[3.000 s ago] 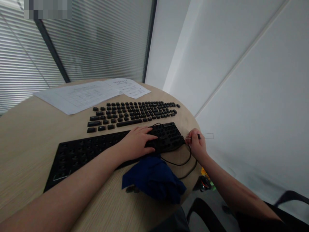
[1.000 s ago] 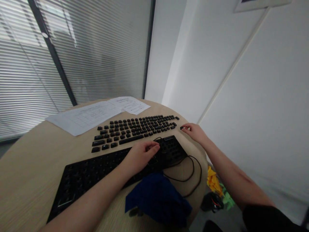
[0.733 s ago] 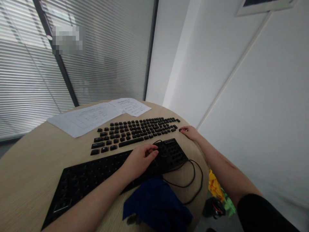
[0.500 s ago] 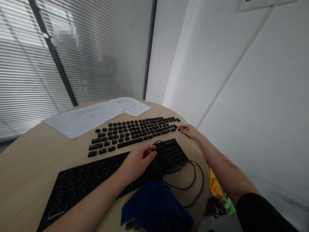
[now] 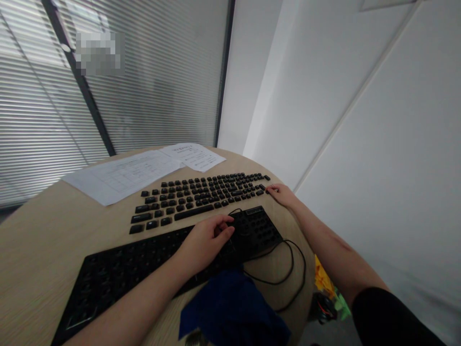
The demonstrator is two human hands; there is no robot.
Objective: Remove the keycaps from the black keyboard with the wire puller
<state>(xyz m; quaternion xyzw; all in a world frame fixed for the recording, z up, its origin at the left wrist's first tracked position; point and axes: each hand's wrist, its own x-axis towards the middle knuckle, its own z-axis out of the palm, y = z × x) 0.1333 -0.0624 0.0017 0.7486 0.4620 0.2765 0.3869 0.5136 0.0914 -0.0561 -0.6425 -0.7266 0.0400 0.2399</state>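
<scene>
My left hand (image 5: pixel 207 240) rests over the black keyboard base (image 5: pixel 133 262), its fingers loosely bent and the thumb apart, with nothing seen between them. The base has had its keycaps removed and lies tilted across the near table. Beyond it, loose black keycaps (image 5: pixel 194 211) stand on the tabletop in keyboard-like rows, a long spacebar (image 5: pixel 194 212) among them. At the right end of these rows, my right hand (image 5: pixel 281 193) has thumb and fingertips closed on a small black keycap, mostly hidden by the fingers. A dark blue cloth (image 5: pixel 234 310) lies bunched up against the base's near edge.
A black cable (image 5: pixel 301 269) loops over the table (image 5: pixel 32 250) near its rounded right edge. Printed paper sheets (image 5: pixel 122 175) lie at the back. A white wall (image 5: pixel 360 168) borders the right side. Yellow and green items (image 5: pixel 324 281) are below the table edge.
My right thumb and fingertips have drawn together around the keycap at the row's end. My left hand keeps its place over the keyboard base. The view has shifted slightly.
</scene>
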